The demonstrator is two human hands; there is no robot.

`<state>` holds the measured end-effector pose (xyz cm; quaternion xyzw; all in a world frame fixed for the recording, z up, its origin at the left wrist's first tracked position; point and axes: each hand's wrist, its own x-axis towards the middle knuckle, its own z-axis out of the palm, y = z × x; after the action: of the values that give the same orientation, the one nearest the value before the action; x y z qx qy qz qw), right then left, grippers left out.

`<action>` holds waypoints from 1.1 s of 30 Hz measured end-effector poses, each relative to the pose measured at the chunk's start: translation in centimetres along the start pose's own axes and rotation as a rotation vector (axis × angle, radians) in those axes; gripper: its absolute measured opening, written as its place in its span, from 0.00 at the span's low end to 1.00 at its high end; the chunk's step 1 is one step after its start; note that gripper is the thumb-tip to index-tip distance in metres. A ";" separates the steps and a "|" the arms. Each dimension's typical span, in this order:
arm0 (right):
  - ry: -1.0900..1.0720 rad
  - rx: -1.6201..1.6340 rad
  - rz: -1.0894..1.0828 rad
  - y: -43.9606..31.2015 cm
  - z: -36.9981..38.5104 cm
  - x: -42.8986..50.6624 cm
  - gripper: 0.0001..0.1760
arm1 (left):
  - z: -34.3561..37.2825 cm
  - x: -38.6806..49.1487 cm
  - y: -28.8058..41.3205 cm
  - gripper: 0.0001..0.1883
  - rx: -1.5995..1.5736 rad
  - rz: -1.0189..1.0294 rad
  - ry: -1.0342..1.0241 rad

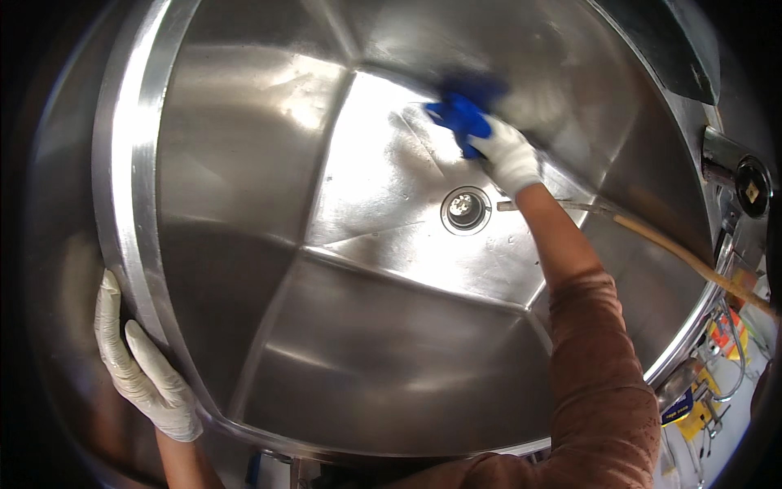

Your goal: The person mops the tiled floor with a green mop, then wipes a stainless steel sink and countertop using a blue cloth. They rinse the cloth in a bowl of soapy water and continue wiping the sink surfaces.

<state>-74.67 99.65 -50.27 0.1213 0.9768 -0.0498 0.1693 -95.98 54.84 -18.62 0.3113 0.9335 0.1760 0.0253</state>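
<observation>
A deep stainless steel sink basin [379,165] fills the view, with a round drain [465,211] in its floor. My right hand [507,153], in a white glove, grips a blue cloth [459,119] near the join of the basin floor and the far wall, above the drain. Both the cloth and its reflection look blurred. At the lower left, my left hand [143,367], also in a white glove, rests flat beside the basin's rim with its fingers spread and nothing held. Part of the basin is hidden behind my right arm.
A tan hose [678,253] runs over the right rim and ends near the drain. A metal fitting [751,186] stands beyond that rim. Yellow and orange packets [730,336] and thin metal pipework [740,367] lie at the lower right.
</observation>
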 end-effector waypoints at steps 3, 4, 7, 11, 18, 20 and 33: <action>0.066 0.847 0.638 5.2 0.4 -7.3 0.27 | 0.0 -0.1 -0.3 0.24 -0.004 0.009 0.004; 0.045 0.414 0.490 7.7 1.9 -10.2 0.26 | 0.0 -0.2 -0.4 0.24 -0.010 0.018 0.009; 0.036 0.236 0.481 15.7 10.0 -19.5 0.26 | -0.1 0.1 -0.7 0.24 -0.003 0.059 -0.009; 0.259 0.456 1.034 15.2 16.9 -21.9 0.29 | 0.4 0.1 -0.3 0.24 -0.088 -0.036 0.006; 0.198 0.381 0.695 -2.2 8.2 -5.5 0.24 | -0.3 -0.4 -0.1 0.23 0.025 0.021 0.012; 0.499 0.320 0.392 -7.2 10.0 1.8 0.16 | 0.0 0.5 0.4 0.23 0.051 0.052 0.017; 0.026 0.500 -0.143 -17.9 6.8 -3.5 0.22 | 0.0 0.2 0.3 0.25 0.008 0.008 -0.017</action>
<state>-73.86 80.61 -54.45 0.0904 0.9424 -0.2999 0.1175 -95.96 55.22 -18.50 0.3165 0.9328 0.1697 0.0314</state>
